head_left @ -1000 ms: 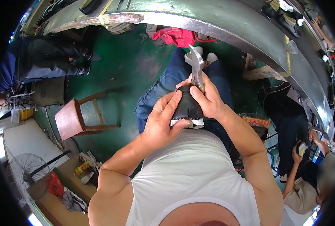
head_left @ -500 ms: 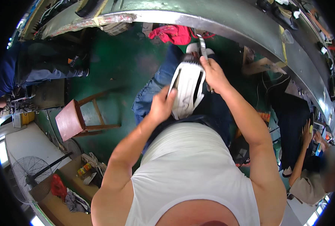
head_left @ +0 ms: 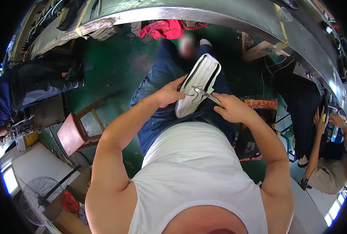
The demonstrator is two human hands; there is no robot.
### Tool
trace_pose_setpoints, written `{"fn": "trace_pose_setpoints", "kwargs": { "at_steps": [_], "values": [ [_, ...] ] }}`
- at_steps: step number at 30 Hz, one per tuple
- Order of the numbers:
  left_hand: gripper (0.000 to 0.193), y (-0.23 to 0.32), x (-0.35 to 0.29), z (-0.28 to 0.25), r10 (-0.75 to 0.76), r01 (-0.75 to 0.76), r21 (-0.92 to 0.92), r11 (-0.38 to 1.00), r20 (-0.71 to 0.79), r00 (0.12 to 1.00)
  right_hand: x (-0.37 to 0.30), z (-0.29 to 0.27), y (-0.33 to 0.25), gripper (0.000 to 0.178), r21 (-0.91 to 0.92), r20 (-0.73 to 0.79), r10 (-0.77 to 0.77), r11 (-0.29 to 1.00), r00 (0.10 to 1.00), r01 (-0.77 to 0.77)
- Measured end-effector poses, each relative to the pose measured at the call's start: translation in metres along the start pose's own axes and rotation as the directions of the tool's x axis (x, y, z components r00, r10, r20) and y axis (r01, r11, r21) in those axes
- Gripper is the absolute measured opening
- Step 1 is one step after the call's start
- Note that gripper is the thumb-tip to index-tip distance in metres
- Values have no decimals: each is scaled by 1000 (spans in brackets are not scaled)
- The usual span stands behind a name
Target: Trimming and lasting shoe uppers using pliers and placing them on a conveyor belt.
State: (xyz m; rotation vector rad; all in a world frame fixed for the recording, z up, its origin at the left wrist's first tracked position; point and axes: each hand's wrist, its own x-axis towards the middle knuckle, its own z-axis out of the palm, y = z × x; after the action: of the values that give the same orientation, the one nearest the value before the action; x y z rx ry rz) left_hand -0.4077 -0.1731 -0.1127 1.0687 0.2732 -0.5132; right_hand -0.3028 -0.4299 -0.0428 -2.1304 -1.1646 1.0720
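A white shoe upper (head_left: 200, 80) lies tilted over my lap, its edges standing up around a pale, lined inner face. My left hand (head_left: 172, 92) grips it by its left side, the thumb on the surface. Closed in my right hand (head_left: 232, 108) is a silver metal tool that looks like pincers (head_left: 208, 94). Its tip rests at a thin dark string (head_left: 194, 92) on the upper. Whether its jaws hold the string I cannot tell.
A long metal-edged bench (head_left: 173, 13) runs across the far side. Red cloth (head_left: 161, 29) lies beneath it. To the left stand a wooden stool (head_left: 72, 134) and a fan (head_left: 40, 197). A co-worker's hands (head_left: 320, 119) are at the right; another person (head_left: 37, 76) is at the far left.
The shoe upper has turned, its far end now leaning right. My right hand has come down and nearer, bringing the pincers' tip from beyond the upper onto the string.
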Motion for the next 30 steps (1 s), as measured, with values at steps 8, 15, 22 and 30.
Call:
{"fn": "trace_pose_setpoints", "kwargs": {
  "at_steps": [8,15,22,30],
  "values": [
    [71,-4,-17,19,49,-51,-186,981,-17,999,34,-30,-40,22,-415,198,144,908,970,-50],
    [70,-29,18,20,-192,22,-307,951,-536,822,33,50,10,21,-80,-251,-93,994,963,75],
    [60,-47,24,16,168,118,377,919,-645,746,32,7,-10,23,-388,-107,-61,922,992,14],
    [50,-36,23,17,419,40,648,761,-537,732,29,31,21,24,-197,-137,-52,980,989,24]
  ]
}}
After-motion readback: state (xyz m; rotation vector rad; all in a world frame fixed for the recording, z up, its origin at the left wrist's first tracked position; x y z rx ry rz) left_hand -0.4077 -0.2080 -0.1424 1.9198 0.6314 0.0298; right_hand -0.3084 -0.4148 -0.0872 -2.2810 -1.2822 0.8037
